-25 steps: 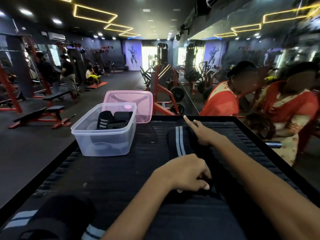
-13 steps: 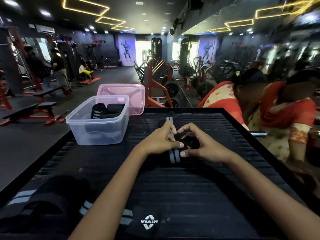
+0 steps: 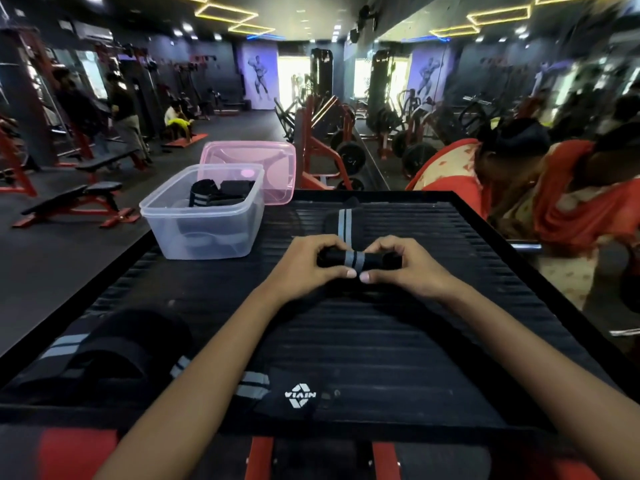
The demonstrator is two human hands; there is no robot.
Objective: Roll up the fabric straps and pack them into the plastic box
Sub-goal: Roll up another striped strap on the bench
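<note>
The fabric strap (image 3: 349, 259) lies on the ribbed black platform (image 3: 381, 341), partly rolled. The roll's long axis runs left to right; the unrolled tail (image 3: 343, 221) extends away from the person. The left hand (image 3: 308, 263) and right hand (image 3: 403, 263) clamp opposite ends of the roll, fingers curled over it, thumbs nearly touching at the near side. Further rolling proceeds forward along the tail. The plastic box (image 3: 204, 220), open and holding rolled straps, stands to the front left, nearer the left hand, with a clear path. The pink lid (image 3: 273, 168) leans behind it. More loose straps (image 3: 104, 355) lie near the person.
</note>
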